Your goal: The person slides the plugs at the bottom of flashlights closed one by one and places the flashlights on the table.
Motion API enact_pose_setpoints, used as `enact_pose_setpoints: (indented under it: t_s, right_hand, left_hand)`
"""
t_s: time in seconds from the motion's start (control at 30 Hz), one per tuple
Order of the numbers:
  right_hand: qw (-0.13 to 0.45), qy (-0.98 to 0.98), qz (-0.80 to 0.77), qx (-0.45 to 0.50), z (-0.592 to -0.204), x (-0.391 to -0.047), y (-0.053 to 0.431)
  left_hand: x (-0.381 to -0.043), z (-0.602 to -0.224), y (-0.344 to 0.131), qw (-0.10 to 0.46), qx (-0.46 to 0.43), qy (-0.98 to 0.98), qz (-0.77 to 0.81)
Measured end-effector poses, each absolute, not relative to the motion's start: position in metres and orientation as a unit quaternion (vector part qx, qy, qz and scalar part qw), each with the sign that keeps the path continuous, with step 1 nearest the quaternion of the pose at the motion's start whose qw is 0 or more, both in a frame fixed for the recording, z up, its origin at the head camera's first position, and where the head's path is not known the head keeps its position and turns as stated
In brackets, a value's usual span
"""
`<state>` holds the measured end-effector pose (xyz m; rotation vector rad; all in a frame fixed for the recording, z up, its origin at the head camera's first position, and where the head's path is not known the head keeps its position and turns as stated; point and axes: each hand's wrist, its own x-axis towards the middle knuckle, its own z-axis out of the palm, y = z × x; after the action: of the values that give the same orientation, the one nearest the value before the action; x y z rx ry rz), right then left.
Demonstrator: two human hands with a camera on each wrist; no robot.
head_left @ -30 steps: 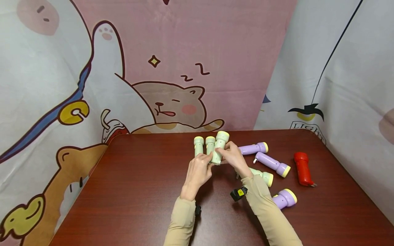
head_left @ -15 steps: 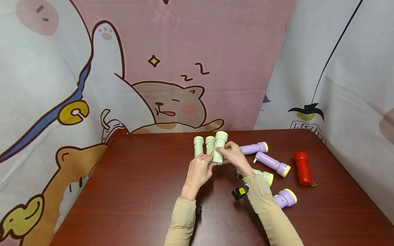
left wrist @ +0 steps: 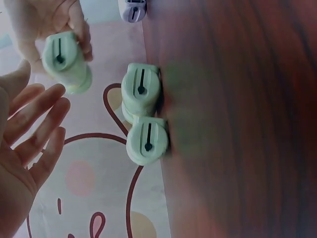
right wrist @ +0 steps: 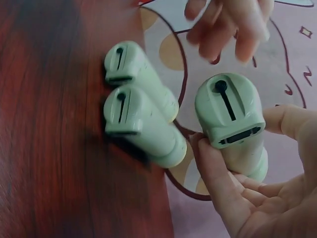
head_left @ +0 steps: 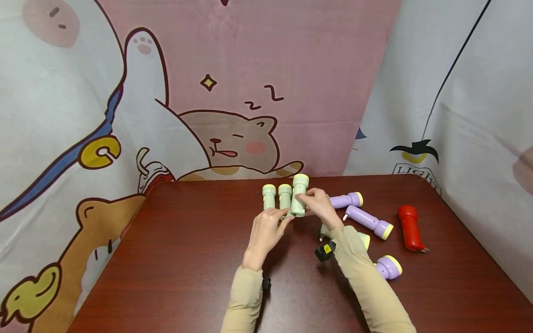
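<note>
My right hand (head_left: 318, 209) pinches a pale green flashlight (head_left: 300, 192) with a yellow head rim, holding it raised over the table, head pointing away. In the right wrist view, the slotted base (right wrist: 230, 109) of this flashlight faces the camera, thumb and fingers on either side of its body. My left hand (head_left: 265, 233) is just left of it; in the left wrist view its fingers (left wrist: 47, 158) are spread, relaxed and hold nothing. Two more pale green flashlights, the left one (head_left: 269, 196) and the middle one (head_left: 285, 195), lie side by side beyond my left hand, partly hidden by it.
Right of my hands lie purple flashlights (head_left: 366, 221), one near my right sleeve (head_left: 389, 267), and a red flashlight (head_left: 410, 229) with prongs out. Another green flashlight (head_left: 363, 240) is partly covered by my right forearm. A cartoon-printed cloth (head_left: 316, 92) hangs behind the brown table (head_left: 187, 259).
The flashlight in my right hand has moved slightly farther away and stands a bit straighter. My left fingers, earlier at its base, have come away from it.
</note>
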<state>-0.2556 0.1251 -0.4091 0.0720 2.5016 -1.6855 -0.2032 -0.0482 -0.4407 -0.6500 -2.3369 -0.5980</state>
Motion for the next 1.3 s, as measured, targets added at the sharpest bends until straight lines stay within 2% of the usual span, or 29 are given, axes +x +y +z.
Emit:
enact_pose_setpoints:
  t_s: [0.23, 0.43, 0.73, 1.3]
  right_hand:
    - [0.058, 0.871, -0.486, 0.029, -0.416, -0.269, 0.125]
    - [0.085, 0.881, -0.464, 0.037, -0.428, -0.279, 0.127]
    - [0.093, 0.907, -0.409, 0.038, -0.439, -0.289, 0.127]
    - [0.089, 0.93, -0.356, 0.036, -0.434, -0.288, 0.125]
  left_hand:
    - [-0.204, -0.442, -0.056, 0.314, -0.226, -0.894, -0.226]
    - [-0.204, -0.442, -0.058, 0.309, -0.225, -0.895, -0.23]
    - [-0.205, -0.444, -0.058, 0.315, -0.227, -0.892, -0.233]
    - [-0.206, -0.445, -0.058, 0.308, -0.221, -0.897, -0.229]
